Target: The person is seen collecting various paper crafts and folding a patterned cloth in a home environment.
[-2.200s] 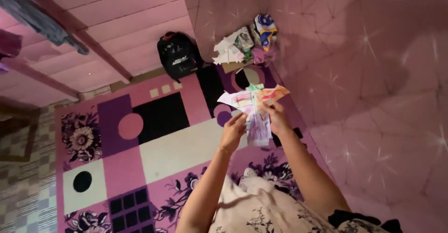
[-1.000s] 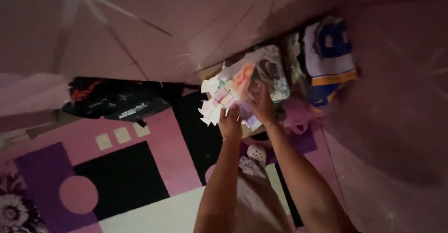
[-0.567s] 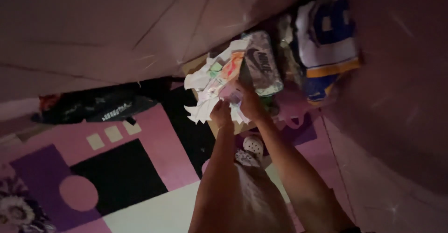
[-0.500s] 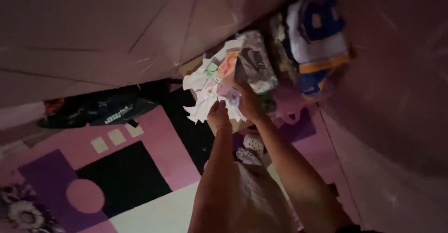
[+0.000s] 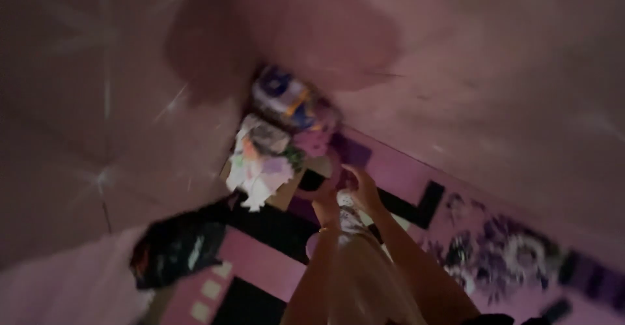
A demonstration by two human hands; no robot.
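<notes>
Room: pink walls (image 5: pixel 469 58) are meeting in a dim corner, and a patterned rug (image 5: pixel 416 188) in pink, purple, black and cream is covering the floor; the whole view is blurring with motion.
Left hand: the left hand (image 5: pixel 325 201) is hanging low over the rug, just beside the right one; whether its fingers are curling shut or lying apart, I cannot tell through the blur.
Right hand: the right hand (image 5: pixel 361 187) is reaching slightly further forward, fingers seeming loosely bent; I cannot tell whether it is gripping anything.
Between the hands: both are sitting close together, and nothing is showing clearly in either.
Papers: the papers (image 5: pixel 257 172), white with patches of green, orange and lilac, are lying in the corner pile, left of the hands and apart from them.
Pile: behind the papers a grey printed cloth (image 5: pixel 267 137) is resting, with a white, blue and yellow garment (image 5: pixel 283 97) further back against the wall, and a pink bundle (image 5: pixel 312 141) is sitting just beside them.
Bag: a black bag (image 5: pixel 176 250) is lying on the rug's near left edge, well apart from the hands.
Body: both forearms are stretching up from the bottom edge over a pale dress (image 5: pixel 355 279).
</notes>
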